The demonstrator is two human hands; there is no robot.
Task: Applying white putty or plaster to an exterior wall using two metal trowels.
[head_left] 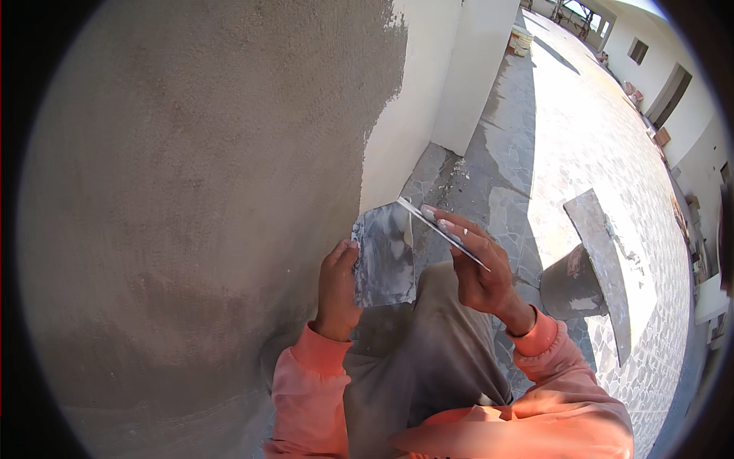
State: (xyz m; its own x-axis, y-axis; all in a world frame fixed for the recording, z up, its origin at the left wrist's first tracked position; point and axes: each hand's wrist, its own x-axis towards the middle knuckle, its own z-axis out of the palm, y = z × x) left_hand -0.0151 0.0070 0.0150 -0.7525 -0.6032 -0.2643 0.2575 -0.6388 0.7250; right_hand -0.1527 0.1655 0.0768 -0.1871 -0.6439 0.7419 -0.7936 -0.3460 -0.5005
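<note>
My left hand (337, 287) grips the left edge of a rectangular grey metal plastering blade (384, 256), smeared with whitish plaster. My right hand (483, 264) holds a second plastering blade (440, 231), seen nearly edge-on, fingers stretched along its upper side. The far end of that blade meets the upper right corner of the first one. Both are held over my bent knee, close to the wall (214, 153). Most of the wall is rough and grey; a smooth white coat (417, 84) with a ragged border covers its far part.
To my right a dark bucket (572, 287) stands on the stone-patterned floor (558, 138), with a long grey board (604, 260) against its top. A white pillar (478, 76) juts out at the wall's far end. Farther off stands a pale bucket (521, 41).
</note>
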